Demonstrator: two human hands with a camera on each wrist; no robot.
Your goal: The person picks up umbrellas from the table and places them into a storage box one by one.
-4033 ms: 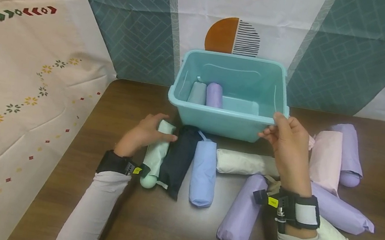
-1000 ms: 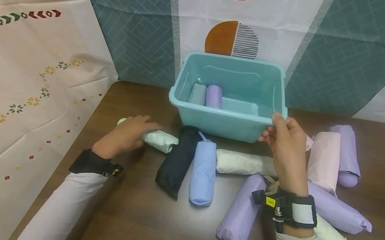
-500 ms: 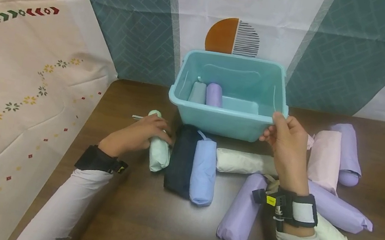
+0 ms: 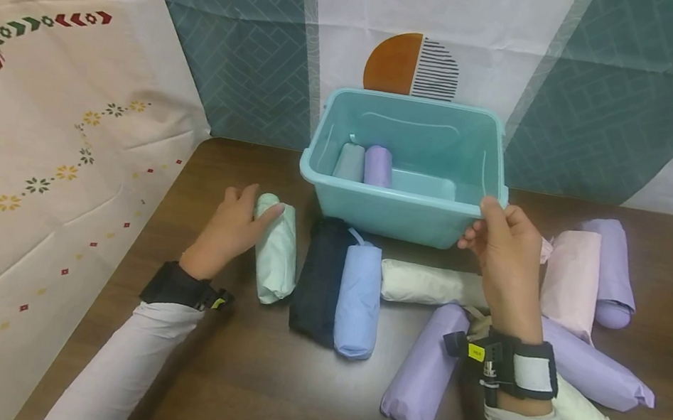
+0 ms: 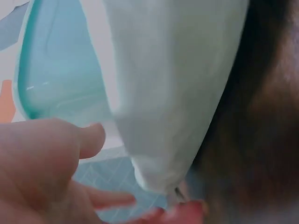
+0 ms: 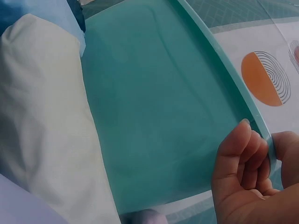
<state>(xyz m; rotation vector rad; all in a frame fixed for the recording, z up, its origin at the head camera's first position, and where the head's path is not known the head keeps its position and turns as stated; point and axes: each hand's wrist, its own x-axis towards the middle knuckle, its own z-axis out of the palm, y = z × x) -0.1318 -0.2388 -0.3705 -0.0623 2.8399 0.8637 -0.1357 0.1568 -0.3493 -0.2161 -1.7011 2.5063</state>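
Observation:
A mint-green folded umbrella [image 4: 277, 263] in its sleeve lies on the table at the left, its rounded end towards the back. My left hand [image 4: 233, 224] is beside that end, with the thumb over the umbrella and the fingers spread on its left side. In the left wrist view, thumb and fingers stand apart around the narrow end of the pale umbrella [image 5: 163, 93]. My right hand [image 4: 507, 270] pinches the front right rim of a teal plastic bin [image 4: 400, 215], thumb outside and fingers curled, as the right wrist view also shows.
Inside the bin are a grey-green umbrella [image 4: 351, 162] and a purple one [image 4: 378, 165]. Before it lie black [image 4: 318, 286], blue [image 4: 358, 303], white [image 4: 426, 284] and purple [image 4: 425, 369] umbrellas. More, including a pink one [image 4: 570, 282], lie at the right.
The mint umbrella has been turned end for end, swinging through a sideways position, and my left hand has loosened around it. The black umbrella has straightened beside the blue one. My right hand stays on the rim.

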